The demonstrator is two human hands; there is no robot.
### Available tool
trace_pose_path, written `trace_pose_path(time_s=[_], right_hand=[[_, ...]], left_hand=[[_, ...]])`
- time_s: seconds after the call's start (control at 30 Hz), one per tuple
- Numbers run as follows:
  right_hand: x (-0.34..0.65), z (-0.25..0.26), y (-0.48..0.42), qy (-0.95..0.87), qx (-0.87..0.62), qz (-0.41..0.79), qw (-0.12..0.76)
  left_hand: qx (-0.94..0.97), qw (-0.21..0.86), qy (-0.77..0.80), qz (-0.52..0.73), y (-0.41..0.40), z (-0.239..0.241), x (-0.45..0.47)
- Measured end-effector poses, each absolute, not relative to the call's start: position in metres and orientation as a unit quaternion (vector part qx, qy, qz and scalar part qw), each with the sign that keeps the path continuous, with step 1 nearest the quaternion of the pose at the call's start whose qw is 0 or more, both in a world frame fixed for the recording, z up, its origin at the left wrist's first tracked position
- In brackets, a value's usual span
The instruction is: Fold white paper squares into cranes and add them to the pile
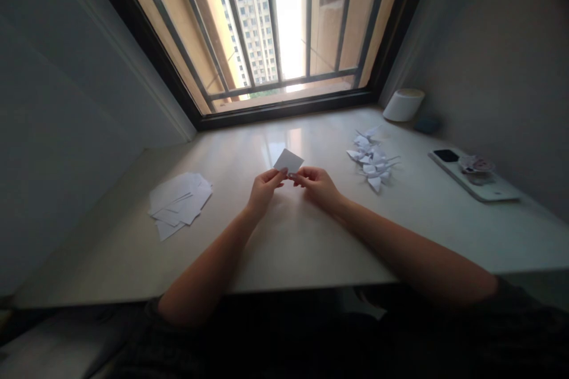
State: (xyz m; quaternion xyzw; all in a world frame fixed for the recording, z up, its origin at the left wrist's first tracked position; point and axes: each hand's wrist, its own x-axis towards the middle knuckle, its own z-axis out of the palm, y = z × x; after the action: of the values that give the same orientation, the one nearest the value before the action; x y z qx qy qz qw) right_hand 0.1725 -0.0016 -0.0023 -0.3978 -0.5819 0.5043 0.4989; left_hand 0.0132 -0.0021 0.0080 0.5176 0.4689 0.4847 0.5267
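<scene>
Presently | paper (pixel 288 160) | juts forward from left hand (pixel 265 187) + right hand (pixel 319 185)

On the smooth white desk (pixel 284 249), a loose pile of flat white paper sheets (pixel 182 198) lies toward the left edge, while a four-sided white paper piece (pixel 288 160) sits between the left hand (pixel 264 186) and the right hand (pixel 317 185) near mid-desk. Right of the hands lies a cluster of folded white paper pieces (pixel 372 160), then a white rectangular phone (pixel 484 189) near the right edge. A white rounded container (pixel 403 105) stands at the far right corner, and a dark-framed barred window (pixel 284 111) spans the far edge.
</scene>
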Motion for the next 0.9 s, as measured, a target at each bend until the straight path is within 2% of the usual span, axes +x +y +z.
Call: trace_pose_path(time_s=[0.17,0.27,0.4,0.57,0.73,0.9], right_hand=[[0.1736,0.0003,-0.0044,-0.599,-0.420,0.496,0.467],[0.1769,-0.0026,-0.0008,-0.571,-0.455,0.451,0.512],[0.1799,-0.0046,0.0044,-0.550,-0.430,0.452,0.556],[0.1778,-0.0034,0.0029,-0.558,-0.414,0.457,0.555],[0.1742,-0.0055,-0.0020,-0.602,-0.355,0.498,0.513],[0.1725,-0.0077,-0.0047,-0.632,-0.368,0.461,0.502]], left_hand=[[0.531,0.503,0.462,0.501,0.0006,0.0068,0.0104],[0.605,0.436,0.465,0.477,0.0015,0.0068,0.0080],[0.680,0.339,0.489,0.429,-0.0008,0.0062,0.0075],[0.646,0.382,0.484,0.450,0.0000,0.0061,0.0064],[0.574,0.434,0.475,0.506,0.0032,0.0055,0.0064],[0.610,0.367,0.495,0.497,-0.0007,0.0075,0.0078]])
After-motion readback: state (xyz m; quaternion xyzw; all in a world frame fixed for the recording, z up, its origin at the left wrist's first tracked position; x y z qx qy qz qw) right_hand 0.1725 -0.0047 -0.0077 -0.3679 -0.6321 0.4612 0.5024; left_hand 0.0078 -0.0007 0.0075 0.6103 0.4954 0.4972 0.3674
